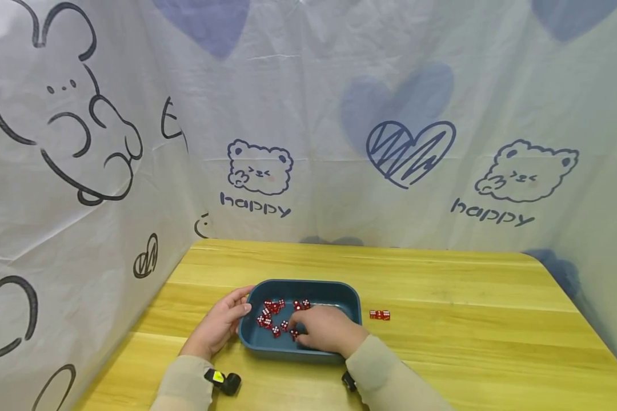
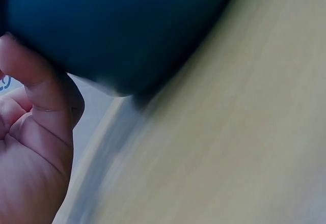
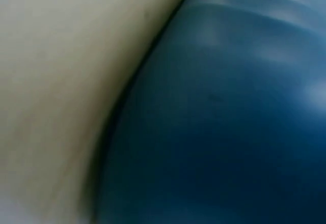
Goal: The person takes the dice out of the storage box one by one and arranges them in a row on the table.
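A dark teal rectangular tray [image 1: 283, 353] with rounded corners sits on the table, and several red dice [image 1: 275, 308] with white pips lie scattered inside, mostly at its left. My left hand [image 1: 221, 319] grips the tray's left wall, thumb at the rim and fingers along the outside; the left wrist view shows the thumb against the tray's wall [image 2: 117, 35]. Inside the tray, my right hand [image 1: 329, 329] reaches down with curled fingers, and its thumb and index finger pinch a red die [image 1: 294, 335]. The right wrist view shows only the tray's blurred outer wall [image 3: 219, 107].
To the right of the tray, a short row of red dice [image 1: 379, 315] lies on the yellow wood-grain table [image 1: 468, 331]. White cloth with drawings [image 1: 329, 188] hangs behind the table and along the left side. Both wrists carry small black cameras [image 1: 230, 383].
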Available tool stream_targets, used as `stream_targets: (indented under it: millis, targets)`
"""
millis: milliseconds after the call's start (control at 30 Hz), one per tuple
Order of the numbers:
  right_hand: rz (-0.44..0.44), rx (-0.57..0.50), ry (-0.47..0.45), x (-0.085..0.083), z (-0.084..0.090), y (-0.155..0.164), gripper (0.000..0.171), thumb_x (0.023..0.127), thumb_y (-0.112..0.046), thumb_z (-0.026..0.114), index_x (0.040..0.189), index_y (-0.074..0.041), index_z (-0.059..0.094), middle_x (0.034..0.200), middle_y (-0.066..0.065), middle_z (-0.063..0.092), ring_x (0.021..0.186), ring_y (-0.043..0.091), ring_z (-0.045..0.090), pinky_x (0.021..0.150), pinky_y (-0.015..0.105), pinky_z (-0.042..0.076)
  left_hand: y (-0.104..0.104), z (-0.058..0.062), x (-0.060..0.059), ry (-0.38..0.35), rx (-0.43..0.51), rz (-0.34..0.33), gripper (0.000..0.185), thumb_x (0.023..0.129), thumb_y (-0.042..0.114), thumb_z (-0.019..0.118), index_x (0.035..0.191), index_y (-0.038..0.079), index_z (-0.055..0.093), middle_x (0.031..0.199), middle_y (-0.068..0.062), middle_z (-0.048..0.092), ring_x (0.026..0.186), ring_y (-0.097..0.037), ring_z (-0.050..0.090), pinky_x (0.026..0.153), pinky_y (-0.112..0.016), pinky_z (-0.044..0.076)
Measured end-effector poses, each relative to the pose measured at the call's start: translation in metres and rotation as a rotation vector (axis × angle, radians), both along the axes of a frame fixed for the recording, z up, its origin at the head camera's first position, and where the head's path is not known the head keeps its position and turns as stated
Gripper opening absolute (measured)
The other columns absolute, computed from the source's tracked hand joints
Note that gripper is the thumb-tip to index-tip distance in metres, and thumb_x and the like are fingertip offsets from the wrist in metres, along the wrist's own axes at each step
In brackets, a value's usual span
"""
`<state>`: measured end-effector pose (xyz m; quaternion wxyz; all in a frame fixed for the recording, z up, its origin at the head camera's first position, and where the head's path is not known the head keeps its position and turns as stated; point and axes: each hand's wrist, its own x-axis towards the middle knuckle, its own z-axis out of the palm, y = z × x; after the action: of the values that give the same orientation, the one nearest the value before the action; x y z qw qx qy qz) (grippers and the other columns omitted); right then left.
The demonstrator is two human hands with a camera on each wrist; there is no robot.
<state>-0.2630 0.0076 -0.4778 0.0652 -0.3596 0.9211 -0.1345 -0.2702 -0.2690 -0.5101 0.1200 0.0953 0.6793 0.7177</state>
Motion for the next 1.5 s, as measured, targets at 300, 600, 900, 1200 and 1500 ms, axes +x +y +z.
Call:
stream_targets:
  millis: [300, 600, 900, 1200, 1500]
  targets:
    - [0.032, -0.001, -0.004, 0.001, 0.000, 0.000, 0.007, 0.090, -0.030, 0.076, 0.095, -0.031, 0.071, 0.082, -0.019, 0.061, 0.071, 0.005, 0.055, 0.071, 0.030, 0.051, -0.001, 0.001, 0.001, 0.002, 0.000, 0.006, 0.053, 0.105, 0.002, 0.048, 0.154, -0.005, 0.031, 0.114, -0.018, 0.052, 0.076, -0.013, 0.056, 0.054, -0.019, 0.047]
    - [0.013, -0.033, 0.004, 0.002, 0.005, 0.003, 0.008, 0.094, -0.034, 0.071, 0.102, -0.032, 0.073, 0.093, -0.018, 0.067, 0.079, 0.003, 0.059, 0.076, 0.033, 0.053, -0.001, 0.000, -0.001, 0.006, 0.000, -0.013, 0.054, 0.104, 0.003, 0.049, 0.154, -0.006, 0.030, 0.118, -0.020, 0.052, 0.086, -0.016, 0.059, 0.059, -0.022, 0.051]
    - [-0.008, -0.079, 0.029, 0.003, 0.011, 0.012, 0.011, 0.096, -0.034, 0.069, 0.106, -0.032, 0.073, 0.100, -0.017, 0.069, 0.085, 0.004, 0.062, 0.079, 0.035, 0.054, -0.001, 0.000, -0.001, 0.005, 0.005, -0.012, 0.054, 0.104, 0.003, 0.049, 0.154, -0.007, 0.029, 0.116, -0.019, 0.053, 0.086, -0.015, 0.060, 0.060, -0.022, 0.052]
    - [-0.046, -0.148, 0.065, 0.002, 0.017, 0.024, 0.014, 0.096, -0.033, 0.069, 0.109, -0.029, 0.072, 0.071, -0.018, 0.054, 0.061, 0.006, 0.049, 0.060, 0.027, 0.044, -0.002, -0.002, -0.001, 0.005, 0.003, -0.012, 0.053, 0.105, 0.002, 0.048, 0.154, -0.006, 0.030, 0.117, -0.019, 0.053, 0.082, -0.014, 0.059, 0.056, -0.020, 0.049]
    - [-0.074, -0.203, 0.064, 0.002, 0.022, 0.036, 0.018, 0.098, -0.032, 0.067, 0.115, -0.028, 0.072, 0.064, -0.015, 0.050, 0.055, 0.006, 0.045, 0.053, 0.026, 0.039, -0.002, -0.002, -0.001, 0.009, -0.003, -0.008, 0.052, 0.105, 0.002, 0.046, 0.154, -0.005, 0.030, 0.119, -0.024, 0.052, 0.079, -0.014, 0.058, 0.055, -0.020, 0.048]
